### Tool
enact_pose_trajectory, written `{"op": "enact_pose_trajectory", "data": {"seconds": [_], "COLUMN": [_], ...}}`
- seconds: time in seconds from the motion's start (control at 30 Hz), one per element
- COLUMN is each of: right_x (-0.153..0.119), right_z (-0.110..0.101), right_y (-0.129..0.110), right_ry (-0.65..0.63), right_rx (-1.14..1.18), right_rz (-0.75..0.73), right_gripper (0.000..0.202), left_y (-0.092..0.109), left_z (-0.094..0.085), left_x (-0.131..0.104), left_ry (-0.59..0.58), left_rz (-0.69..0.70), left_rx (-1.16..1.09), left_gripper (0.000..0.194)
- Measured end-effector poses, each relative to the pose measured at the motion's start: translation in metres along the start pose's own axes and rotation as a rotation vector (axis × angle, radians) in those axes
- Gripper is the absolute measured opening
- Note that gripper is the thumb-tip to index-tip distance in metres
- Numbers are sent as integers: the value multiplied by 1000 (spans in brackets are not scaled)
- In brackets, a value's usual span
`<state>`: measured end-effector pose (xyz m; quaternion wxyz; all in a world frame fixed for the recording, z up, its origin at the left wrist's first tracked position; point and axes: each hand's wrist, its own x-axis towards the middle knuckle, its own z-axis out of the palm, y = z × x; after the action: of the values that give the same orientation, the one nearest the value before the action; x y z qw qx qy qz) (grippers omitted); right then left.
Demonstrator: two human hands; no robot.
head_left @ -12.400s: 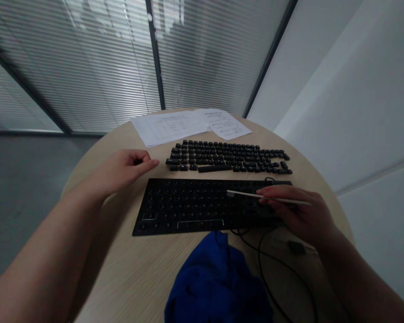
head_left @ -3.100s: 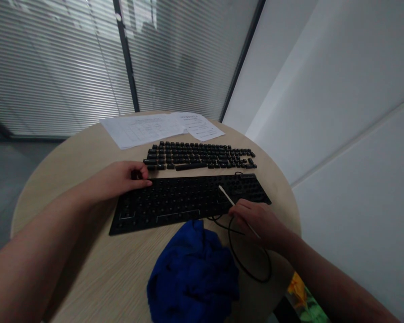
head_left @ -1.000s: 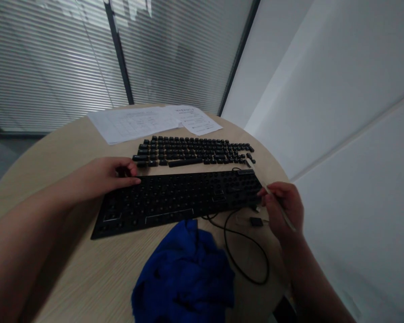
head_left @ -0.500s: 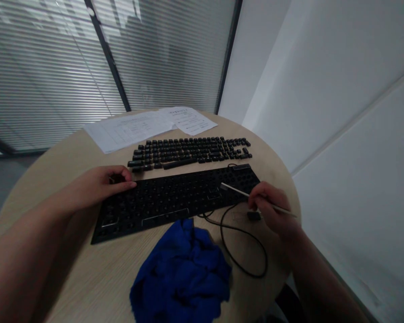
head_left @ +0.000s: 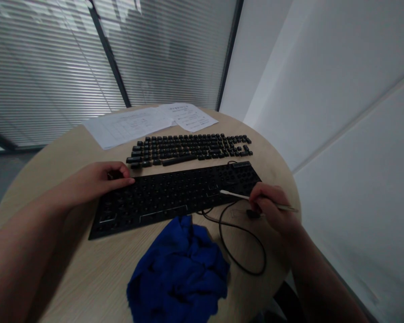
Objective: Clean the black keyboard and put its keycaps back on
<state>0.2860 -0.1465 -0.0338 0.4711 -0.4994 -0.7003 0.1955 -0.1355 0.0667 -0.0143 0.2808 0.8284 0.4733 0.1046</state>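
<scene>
The black keyboard (head_left: 171,194), its keycaps off, lies slightly slanted across the table in front of me. At its far left corner is my left hand (head_left: 112,177), fingers curled, the thumb pressing on the top edge. My right hand (head_left: 271,202) is closed around a thin, light-coloured brush (head_left: 235,194). The brush points left, its tip over the lower right part of the keyboard; whether it touches cannot be made out. A cable (head_left: 257,241) loops on the table below that hand. Beneath the fingers sits a small dark object (head_left: 253,214), partly covered.
Behind the keyboard, rows of loose black keycaps (head_left: 188,146) are laid out in order. Printed sheets (head_left: 131,127) lie at the far edge of the round wooden table (head_left: 97,273). A crumpled blue cloth (head_left: 182,273) is nearest me. A white wall (head_left: 350,112) stands on the right.
The brush has turned in my right hand, and its tip has come slightly toward me over the keyboard. My left hand stays at the corner. The whole view has shifted a little.
</scene>
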Motion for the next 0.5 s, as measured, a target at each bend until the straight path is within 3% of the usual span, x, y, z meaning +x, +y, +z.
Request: {"op": "enact_pose_trajectory", "data": {"seconds": [0.23,0.37,0.5], "right_x": [-1,1,0], "right_z": [1,2,1], "right_y": [0,0,-2], "right_ry": [-70,-9,6], "right_rx": [-62,-159,-62], "right_rz": [9,27,-11], "right_gripper": [18,18,19], "left_y": [-2,-5,-3], "left_z": [1,1,1], "left_x": [1,2,2], "left_ry": [-8,-24,-14], "left_rz": [-22,-29,-47], "left_rx": [-17,-16,-11], "left_gripper": [43,42,44]}}
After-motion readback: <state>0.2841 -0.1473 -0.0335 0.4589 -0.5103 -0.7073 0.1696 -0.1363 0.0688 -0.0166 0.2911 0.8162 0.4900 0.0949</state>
